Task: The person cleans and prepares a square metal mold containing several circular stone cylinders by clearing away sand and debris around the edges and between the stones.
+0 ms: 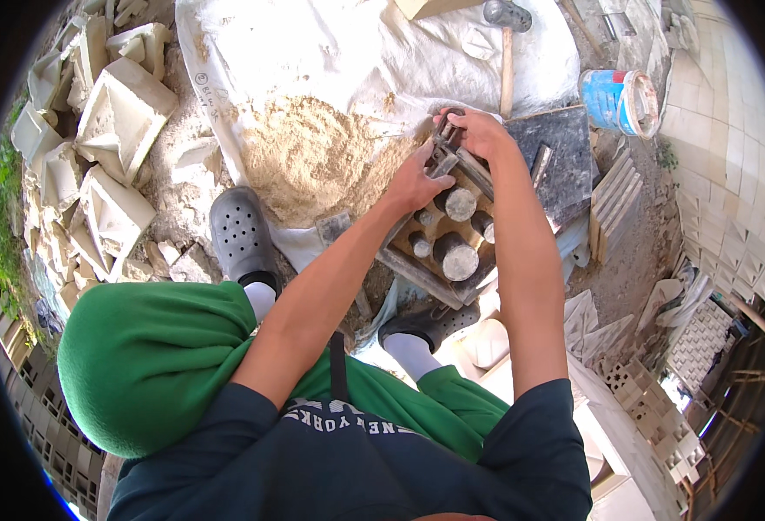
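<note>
Both my hands are at the far corner of a dark, square-framed mould point(413, 267) with several upright round cylinders point(456, 258) of different sizes inside it. My left hand point(415, 182) is closed on a dark bar point(443, 165) at this corner, thumb on the near side. Just beyond it, my right hand point(478, 135) has its fingers closed around a dark metal piece point(449, 123) at the bar's far end. How that piece joins the frame is partly hidden by my fingers. Pale material lies between the cylinders.
Left of the mould, sandy powder point(304, 161) is heaped on a white sheet point(287, 52). A mallet point(507, 61) lies beyond; a dark board point(565, 161), a blue bucket point(613, 100) and stacked wooden slats point(615, 204) are on the right. Pale cast blocks point(122, 108) pile up far left.
</note>
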{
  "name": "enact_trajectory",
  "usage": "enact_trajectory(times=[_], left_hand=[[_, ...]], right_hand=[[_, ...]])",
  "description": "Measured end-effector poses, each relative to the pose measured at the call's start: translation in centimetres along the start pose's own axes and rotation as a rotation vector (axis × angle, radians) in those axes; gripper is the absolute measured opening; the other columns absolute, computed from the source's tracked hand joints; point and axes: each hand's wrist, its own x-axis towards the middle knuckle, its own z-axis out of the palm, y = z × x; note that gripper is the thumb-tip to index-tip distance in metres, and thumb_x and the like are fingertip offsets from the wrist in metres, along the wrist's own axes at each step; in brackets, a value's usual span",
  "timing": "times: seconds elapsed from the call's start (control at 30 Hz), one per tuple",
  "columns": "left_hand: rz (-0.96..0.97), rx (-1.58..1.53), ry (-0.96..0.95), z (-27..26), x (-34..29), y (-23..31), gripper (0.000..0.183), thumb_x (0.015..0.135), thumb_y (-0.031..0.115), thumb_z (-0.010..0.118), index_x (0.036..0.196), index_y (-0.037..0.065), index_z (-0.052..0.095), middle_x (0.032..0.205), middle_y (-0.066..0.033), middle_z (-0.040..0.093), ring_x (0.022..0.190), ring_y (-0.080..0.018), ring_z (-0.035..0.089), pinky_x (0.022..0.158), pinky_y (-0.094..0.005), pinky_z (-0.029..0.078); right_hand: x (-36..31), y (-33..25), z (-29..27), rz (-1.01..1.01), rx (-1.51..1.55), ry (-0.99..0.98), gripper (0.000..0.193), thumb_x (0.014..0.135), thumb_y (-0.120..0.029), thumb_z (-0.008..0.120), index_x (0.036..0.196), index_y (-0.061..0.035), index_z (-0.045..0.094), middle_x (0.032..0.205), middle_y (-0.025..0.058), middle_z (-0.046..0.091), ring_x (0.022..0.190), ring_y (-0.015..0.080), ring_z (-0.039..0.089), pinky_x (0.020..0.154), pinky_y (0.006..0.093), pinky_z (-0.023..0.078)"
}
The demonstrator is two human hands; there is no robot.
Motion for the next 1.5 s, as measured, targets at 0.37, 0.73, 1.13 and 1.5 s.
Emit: enact_trajectory(times=[0.37,0.73,1.13,1.5], left_hand=[[0.142,0.123,0.117,2.0,1.6,-2.9,0.087,0.073,0.038,0.074,0.144,0.001,0.039,0.147,-0.0181,0.041,0.135,-0.0318,0.041,0.112,-0.0376,0.033],[0.097,0.134,0.174,1.7,1.0,-2.7,0.086,0.072,0.036,0.076,0.143,0.003,0.041,0.140,-0.0195,0.047,0.128,-0.0326,0.048,0.108,-0.0390,0.038],[0.030,-0.122,0.045,1.6,1.7,-3.4,0.086,0.076,0.024,0.080,0.145,0.003,0.034,0.135,-0.0230,0.049,0.120,-0.0299,0.053,0.101,-0.0379,0.044],[0.172,-0.055,0.092,1.9,1.8,-2.5,0.089,0.079,0.026,0.080,0.145,-0.003,0.028,0.138,-0.0233,0.045,0.126,-0.0291,0.048,0.105,-0.0370,0.040]], right_hand=[[-2.7,-1.6,2.1,-0.174,-1.342,0.672,0.054,0.076,-0.048,0.074,0.081,0.0056,0.069,0.069,0.0168,0.068,0.056,0.0252,0.069,0.058,0.0347,0.057],[-0.8,0.7,-0.4,-0.039,-0.343,0.271,0.026,0.083,-0.010,0.054,0.102,0.0046,0.063,0.100,0.0156,0.069,0.084,0.0242,0.069,0.071,0.0347,0.058],[-3.7,1.8,-1.5,-0.166,0.285,-0.192,0.031,0.103,-0.014,0.038,0.128,-0.0001,0.049,0.120,0.0155,0.061,0.109,0.0274,0.061,0.097,0.0407,0.050],[-2.3,2.3,-1.5,-0.141,0.217,-0.143,0.033,0.106,-0.030,0.034,0.120,-0.0078,0.053,0.108,0.0112,0.064,0.100,0.0219,0.063,0.089,0.0404,0.051]])
